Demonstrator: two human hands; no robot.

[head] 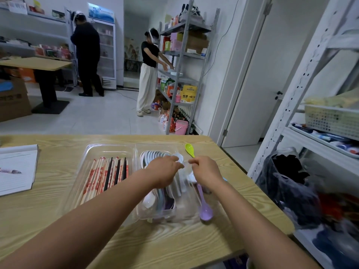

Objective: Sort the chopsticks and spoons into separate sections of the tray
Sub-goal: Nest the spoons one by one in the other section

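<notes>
Looking down, head view: both hands were over the spoon side of a clear tray (85, 158) on the wooden tabletop (58, 214).
Left grip: left hand (165, 167) had its fingers curled, pinching a white spoon (179, 158) above the right section.
Right grip: right hand (206, 171) was pinching a green spoon (189, 149) by the handle, bowl pointing away past the tray's far edge.
Chopsticks (104, 175): lying lengthwise in the left section, mostly pale ones with red print plus a few black ones.
Spoons (155, 155): stacked in the right section, white and dark ones, kinda blurry near the front.
Purple spoon (205, 206): right at the tray's right edge, bowl toward the camera; couldn't tell if it was inside or just beside.
Notebook (15, 167): far left on the tabletop, well apart from the tray.
</notes>
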